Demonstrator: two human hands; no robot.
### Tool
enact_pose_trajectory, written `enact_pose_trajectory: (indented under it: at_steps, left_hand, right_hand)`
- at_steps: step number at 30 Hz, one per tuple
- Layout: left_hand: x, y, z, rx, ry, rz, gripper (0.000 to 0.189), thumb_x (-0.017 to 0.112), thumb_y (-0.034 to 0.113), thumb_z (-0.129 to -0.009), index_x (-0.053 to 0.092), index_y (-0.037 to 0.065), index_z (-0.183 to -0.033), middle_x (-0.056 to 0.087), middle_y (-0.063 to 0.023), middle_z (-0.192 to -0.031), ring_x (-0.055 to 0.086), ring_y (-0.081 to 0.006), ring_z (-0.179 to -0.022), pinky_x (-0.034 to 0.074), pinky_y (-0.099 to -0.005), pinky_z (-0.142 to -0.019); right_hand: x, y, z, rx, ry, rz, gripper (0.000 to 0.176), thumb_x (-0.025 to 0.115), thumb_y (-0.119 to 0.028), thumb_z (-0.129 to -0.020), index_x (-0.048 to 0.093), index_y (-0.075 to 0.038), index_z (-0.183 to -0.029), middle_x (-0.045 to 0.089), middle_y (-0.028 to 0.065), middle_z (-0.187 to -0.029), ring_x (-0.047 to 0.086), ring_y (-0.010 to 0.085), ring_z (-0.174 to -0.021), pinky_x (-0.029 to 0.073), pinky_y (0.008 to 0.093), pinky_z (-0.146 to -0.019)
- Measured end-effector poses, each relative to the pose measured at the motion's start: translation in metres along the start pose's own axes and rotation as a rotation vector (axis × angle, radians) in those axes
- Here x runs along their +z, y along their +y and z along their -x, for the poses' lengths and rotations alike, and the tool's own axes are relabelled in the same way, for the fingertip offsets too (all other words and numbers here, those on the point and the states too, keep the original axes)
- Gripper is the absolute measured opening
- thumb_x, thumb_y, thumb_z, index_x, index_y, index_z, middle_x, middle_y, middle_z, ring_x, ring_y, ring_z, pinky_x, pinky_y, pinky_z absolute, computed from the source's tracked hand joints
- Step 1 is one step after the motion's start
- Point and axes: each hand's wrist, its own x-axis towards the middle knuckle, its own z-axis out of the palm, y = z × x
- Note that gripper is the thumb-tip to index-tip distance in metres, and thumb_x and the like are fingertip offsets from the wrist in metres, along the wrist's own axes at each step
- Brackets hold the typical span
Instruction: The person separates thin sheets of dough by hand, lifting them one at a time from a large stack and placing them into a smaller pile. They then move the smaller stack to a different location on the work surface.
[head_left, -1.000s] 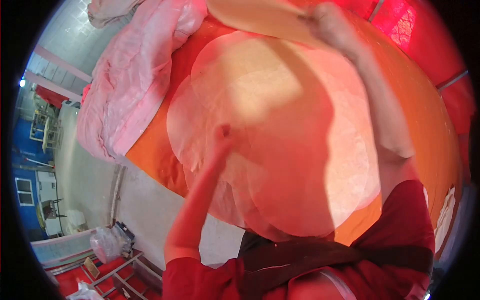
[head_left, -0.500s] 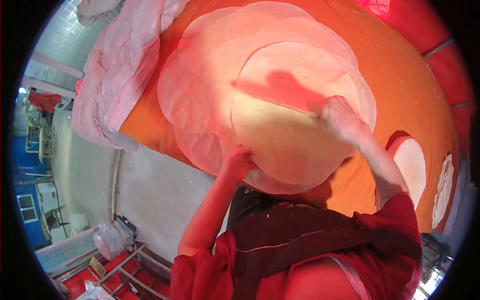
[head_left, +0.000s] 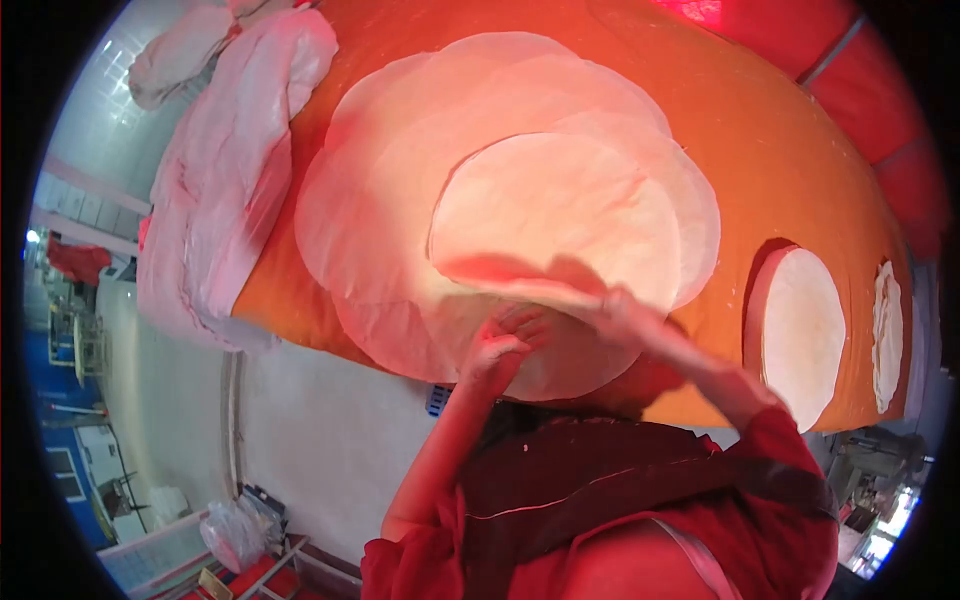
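Note:
A wide pile of thin, round, pale dough sheets (head_left: 370, 180) overlaps on the orange cloth. The top sheet (head_left: 560, 200) lies flat on its far side, while its near edge forms a raised, nearly straight ridge. My right hand (head_left: 622, 318) is closed on the right end of that ridge, somewhat blurred, with its fingertips partly hidden. Just left of it and nearer my body, my left hand (head_left: 508, 338) hovers at the pile's near side, fingers apart and holding nothing. Shadows fall along the ridge.
To the right stand a thick round stack of pale sheets (head_left: 803, 335) and a smaller ragged pale piece (head_left: 887, 335). Bunched whitish cloth or plastic (head_left: 215, 210) hangs over the left side of the orange-covered table (head_left: 700, 400). A metal frame (head_left: 275, 575) stands lower left.
My right hand has drawn the sheet's edge toward my body. My left hand has opened and come off the near rim. The view has shifted slightly.

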Motion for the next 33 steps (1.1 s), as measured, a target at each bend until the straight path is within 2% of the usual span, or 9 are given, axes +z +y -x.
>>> enact_pose_trajectory:
  at_steps: [5, 6, 8, 14, 18, 20, 24, 28, 33]
  left_hand:
    - [-0.018, -0.006, -0.008, 0.036, 0.282, -0.112, 0.062, 0.046, -0.008, -0.060, 0.023, -0.004, -0.117, 0.041, -0.0215, -0.104, 0.044, -0.0293, -0.094, 0.037, -0.0345, -0.082]
    - [-0.016, -0.007, -0.010, 0.030, 0.280, -0.113, 0.062, 0.046, -0.008, -0.060, 0.023, -0.004, -0.117, 0.041, -0.0215, -0.104, 0.044, -0.0293, -0.094, 0.037, -0.0345, -0.082]
    - [-0.015, -0.009, -0.014, 0.079, 0.343, -0.165, 0.058, 0.046, -0.008, -0.060, 0.026, -0.004, -0.115, 0.043, -0.0198, -0.102, 0.045, -0.0282, -0.093, 0.037, -0.0338, -0.082]
    - [0.005, -0.013, -0.051, -0.086, 0.403, -0.082, 0.037, 0.047, -0.005, -0.063, 0.041, -0.004, -0.100, 0.046, -0.0157, -0.096, 0.047, -0.0277, -0.090, 0.039, -0.0377, -0.080]
    - [0.011, -0.009, -0.057, -0.115, 0.416, 0.040, 0.031, 0.046, -0.004, -0.064, 0.043, -0.004, -0.095, 0.046, -0.0154, -0.094, 0.047, -0.0287, -0.089, 0.039, -0.0407, -0.081]
    - [0.009, -0.009, -0.061, -0.182, 0.434, 0.081, 0.031, 0.046, -0.003, -0.064, 0.042, -0.005, -0.095, 0.046, -0.0156, -0.093, 0.047, -0.0289, -0.089, 0.039, -0.0420, -0.083]
    - [0.021, -0.011, -0.061, -0.229, 0.437, 0.070, 0.031, 0.046, -0.003, -0.064, 0.042, -0.006, -0.095, 0.046, -0.0165, -0.095, 0.047, -0.0295, -0.089, 0.038, -0.0429, -0.085]
    - [0.036, -0.014, -0.068, -0.334, 0.455, 0.085, 0.037, 0.046, -0.004, -0.063, 0.041, -0.001, -0.099, 0.046, -0.0171, -0.097, 0.047, -0.0286, -0.088, 0.040, -0.0402, -0.079]
    - [0.022, -0.035, -0.072, -0.453, 0.301, 0.009, 0.049, 0.045, -0.006, -0.062, 0.037, 0.007, -0.108, 0.045, -0.0165, -0.101, 0.047, -0.0265, -0.085, 0.041, -0.0347, -0.072]
  right_hand:
    - [-0.169, -0.035, -0.032, -0.184, 0.424, 0.691, 0.020, 0.059, -0.021, -0.072, 0.054, -0.002, -0.076, 0.052, 0.0056, -0.084, 0.048, 0.0125, -0.076, 0.041, 0.0280, -0.067]
    - [-0.230, -0.005, -0.037, -0.620, 0.150, -0.165, 0.025, 0.044, -0.011, -0.081, 0.036, -0.001, -0.102, 0.052, 0.0128, -0.103, 0.047, 0.0172, -0.102, 0.037, 0.0308, -0.084]
    - [-0.260, -0.090, -0.024, -0.014, 0.334, 0.108, 0.035, 0.043, -0.007, -0.079, 0.038, -0.001, -0.113, 0.053, 0.0122, -0.101, 0.050, 0.0169, -0.097, 0.039, 0.0269, -0.080]
    - [-0.210, -0.100, -0.016, -0.052, 0.316, 0.992, 0.029, 0.044, -0.003, -0.076, 0.051, 0.002, -0.103, 0.054, 0.0072, -0.100, 0.054, 0.0159, -0.086, 0.043, 0.0262, -0.072]
    - [-0.074, 0.047, -0.036, -0.326, 0.597, -0.355, 0.027, 0.044, -0.002, -0.064, 0.055, -0.003, -0.089, 0.058, 0.0111, -0.073, 0.054, 0.0279, -0.065, 0.044, 0.0328, -0.058]
    - [-0.065, 0.041, -0.008, -0.129, -0.014, 0.999, 0.016, 0.044, -0.004, -0.068, 0.056, -0.003, -0.078, 0.056, 0.0131, -0.070, 0.054, 0.0240, -0.062, 0.043, 0.0329, -0.056]
    - [-0.100, 0.078, -0.030, 0.016, 0.047, 0.197, 0.014, 0.049, -0.001, -0.063, 0.059, -0.004, -0.071, 0.051, 0.0149, -0.057, 0.046, 0.0183, -0.046, 0.039, 0.0303, -0.048]
    - [-0.110, 0.039, -0.004, 0.074, 0.040, 1.209, 0.013, 0.046, -0.004, -0.064, 0.052, -0.004, -0.076, 0.054, 0.0100, -0.071, 0.053, 0.0186, -0.068, 0.040, 0.0304, -0.055]
    - [-0.027, 0.099, 0.045, -0.278, 0.299, 0.700, 0.043, 0.052, -0.004, -0.058, 0.047, 0.002, -0.101, 0.046, 0.0156, -0.107, 0.043, 0.0301, -0.102, 0.040, 0.0357, -0.079]
